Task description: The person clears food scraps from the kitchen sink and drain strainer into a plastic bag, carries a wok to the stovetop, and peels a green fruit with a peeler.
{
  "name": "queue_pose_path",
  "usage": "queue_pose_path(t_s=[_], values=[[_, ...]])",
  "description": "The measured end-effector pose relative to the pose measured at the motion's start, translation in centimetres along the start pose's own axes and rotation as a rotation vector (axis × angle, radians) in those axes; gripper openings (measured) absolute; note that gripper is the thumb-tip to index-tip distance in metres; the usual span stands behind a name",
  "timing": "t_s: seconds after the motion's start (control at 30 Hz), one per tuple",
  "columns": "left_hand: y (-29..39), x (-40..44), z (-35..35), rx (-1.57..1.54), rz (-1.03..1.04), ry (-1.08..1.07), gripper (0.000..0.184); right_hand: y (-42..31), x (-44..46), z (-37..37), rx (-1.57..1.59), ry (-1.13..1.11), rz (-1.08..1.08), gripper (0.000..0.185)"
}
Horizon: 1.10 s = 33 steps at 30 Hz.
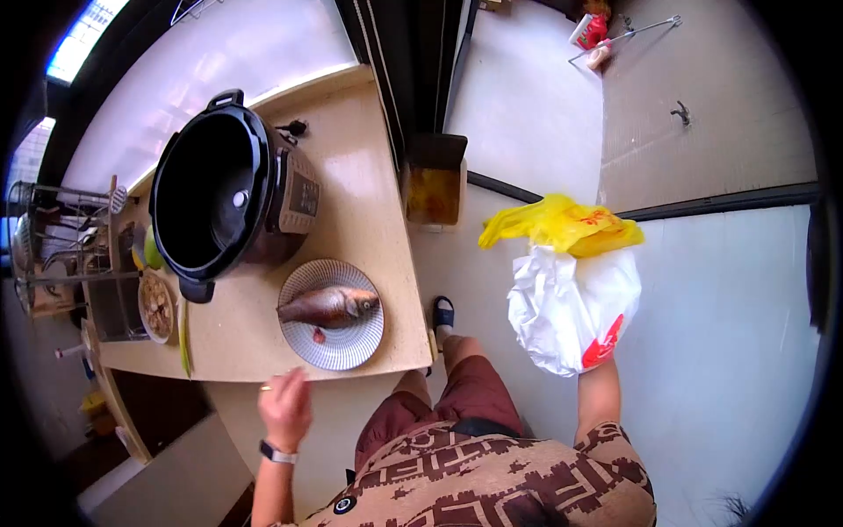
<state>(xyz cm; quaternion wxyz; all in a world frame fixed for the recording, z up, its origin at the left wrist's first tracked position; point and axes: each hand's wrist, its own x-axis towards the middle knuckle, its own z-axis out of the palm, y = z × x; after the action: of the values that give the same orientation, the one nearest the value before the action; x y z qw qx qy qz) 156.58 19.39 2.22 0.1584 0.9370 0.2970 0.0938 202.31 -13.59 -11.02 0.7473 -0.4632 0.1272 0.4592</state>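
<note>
My left hand (285,409) is just off the counter's front edge, below the plate, with its fingers curled; whether anything small is between them is too unclear to tell. On the ribbed plate (342,356) lies a whole fish (325,306), its head to the right, with a small reddish piece (319,335) beside it. Out to the right, a white plastic bag (562,307) with red print and a yellow bag (562,224) above it cover my right hand. Only the forearm shows below the white bag.
An open electric pressure cooker (285,189) stands on the counter (351,176) behind the plate. Left of it are a bowl of food (157,307), a green stalk (184,338) and a wire rack (70,281). An open bin (433,195) is on the floor.
</note>
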Motion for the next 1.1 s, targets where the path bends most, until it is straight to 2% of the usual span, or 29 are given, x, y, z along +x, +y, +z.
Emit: queue_pose_path(t_s=[0.07,0.13,0.2,0.27,0.3,0.33,0.4,0.47,0.6,0.73,0.77,0.83,0.87,0.9,0.93,1.0,1.03,1.1], values=[[5.4,2.0,1.9,-0.227,0.082,-0.012,0.033,0.8,-0.1,0.3,0.011,-0.023,0.056,0.026],[10.3,4.8,4.4,-0.360,0.077,-0.110,0.055,1.9,1.3,0.8,0.044,-0.055,0.127,0.026],[14.7,8.7,6.9,-0.555,0.031,-0.045,0.083,2.6,3.6,1.3,0.081,-0.095,0.199,0.026],[17.5,12.1,10.1,-0.823,-0.155,-0.060,0.101,2.7,6.3,1.6,0.104,-0.134,0.276,0.026],[18.3,13.5,12.4,-0.964,-0.244,-0.105,0.100,2.7,7.8,1.7,0.117,-0.146,0.314,0.026],[19.5,15.8,13.1,-0.812,-0.222,-0.086,0.081,2.4,9.2,1.7,0.117,-0.157,0.349,0.026],[19.1,16.7,18.5,-0.992,-0.479,-0.146,0.047,0.2,11.3,0.8,0.067,-0.185,0.366,0.026],[20.5,20.0,18.4,-1.345,-0.756,0.001,0.022,-4.0,13.3,-0.9,-0.048,-0.288,0.257,0.026],[20.7,24.1,17.7,-1.503,-0.996,0.101,0.017,-12.2,14.7,-3.0,-0.399,-0.186,0.210,0.026],[20.8,25.5,18.6,-1.508,-1.036,0.157,0.019,-13.8,18.0,-3.7,-0.439,-0.176,0.253,0.024],[20.9,25.8,19.1,-1.421,-1.027,0.143,0.021,-13.1,19.2,-3.4,-0.437,-0.135,0.233,0.023],[21.1,25.7,19.9,-1.363,-0.828,0.031,0.036,-11.6,21.2,-0.9,-0.387,-0.081,0.174,0.023],[21.7,26.3,20.0,-1.302,-0.711,-0.020,0.044,-10.6,22.3,0.6,-0.338,-0.026,0.114,0.022],[21.6,26.7,19.9,-1.363,-0.640,-0.171,0.075,-8.7,23.9,1.6,-0.335,0.030,0.042,0.023],[21.5,27.2,20.4,-1.367,-0.641,-0.191,0.075,-6.2,25.3,2.5,-0.334,0.089,-0.027,0.023],[21.3,28.2,22.0,-1.389,-0.423,-0.247,0.102,-1.3,27.1,5.1,-0.454,0.200,-0.299,0.022],[20.5,28.8,23.1,-1.360,-0.483,-0.290,0.119,0.5,27.3,6.8,-0.477,0.206,-0.286,0.022],[19.8,30.6,24.8,-1.287,-0.687,-0.148,0.093,3.9,28.4,9.2,-0.554,0.199,-0.274,0.022]])
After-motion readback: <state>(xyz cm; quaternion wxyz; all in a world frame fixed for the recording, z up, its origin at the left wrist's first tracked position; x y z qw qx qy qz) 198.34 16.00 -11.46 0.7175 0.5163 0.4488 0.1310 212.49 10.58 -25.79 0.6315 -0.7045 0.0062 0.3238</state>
